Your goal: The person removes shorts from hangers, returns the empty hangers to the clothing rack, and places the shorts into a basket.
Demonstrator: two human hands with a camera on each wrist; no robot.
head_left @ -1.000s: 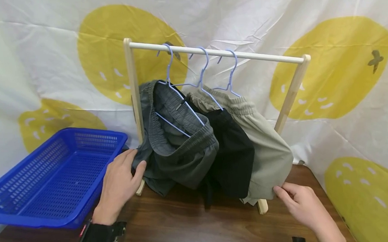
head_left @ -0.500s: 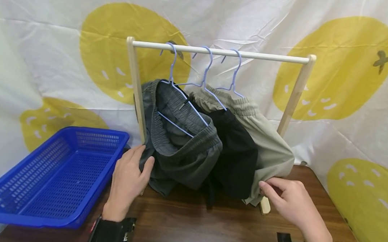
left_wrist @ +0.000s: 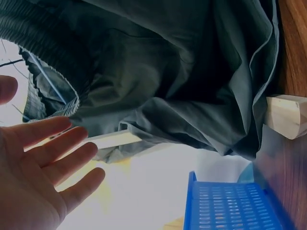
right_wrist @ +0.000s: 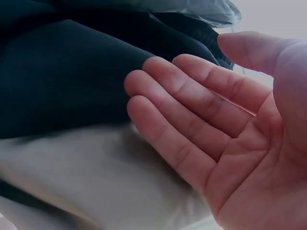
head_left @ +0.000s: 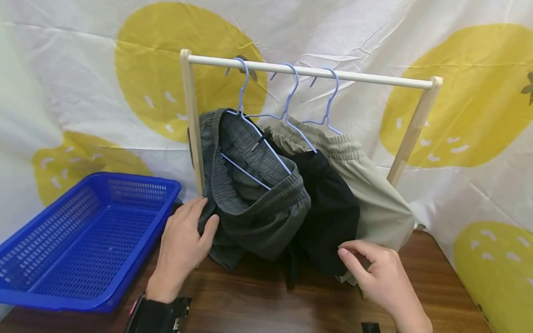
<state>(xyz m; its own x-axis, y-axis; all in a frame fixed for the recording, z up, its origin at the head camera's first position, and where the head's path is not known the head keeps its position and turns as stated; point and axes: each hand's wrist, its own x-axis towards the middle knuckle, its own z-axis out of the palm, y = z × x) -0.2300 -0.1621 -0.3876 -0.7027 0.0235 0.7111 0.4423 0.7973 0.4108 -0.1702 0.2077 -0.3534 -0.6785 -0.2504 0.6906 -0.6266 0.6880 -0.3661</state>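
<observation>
Dark grey shorts point(head_left: 273, 226), black shorts point(head_left: 335, 198) and beige shorts point(head_left: 384, 206) hang side by side on lavender wire hangers point(head_left: 293, 83). The grey waistband gapes around its hanger. My left hand point(head_left: 185, 244) is beside the grey shorts' left edge, palm toward them; in the left wrist view its fingers point(left_wrist: 67, 151) are spread and hold nothing. My right hand point(head_left: 380, 276) is at the lower right of the black shorts, in front of the beige ones. Its fingers point(right_wrist: 168, 110) are nearly straight with the thumb apart; whether the tips touch the black fabric I cannot tell.
The wooden rack has a white bar point(head_left: 361, 77) and stands on a brown table point(head_left: 255, 311). A blue basket point(head_left: 82, 304) sits to the left, close to my left hand. A white curtain point(head_left: 322, 15) with yellow fruit prints hangs behind.
My right hand has left the beige hem, where its fingertips were, and moved left to the black shorts. My left hand stays beside the grey shorts. The head view has shifted slightly.
</observation>
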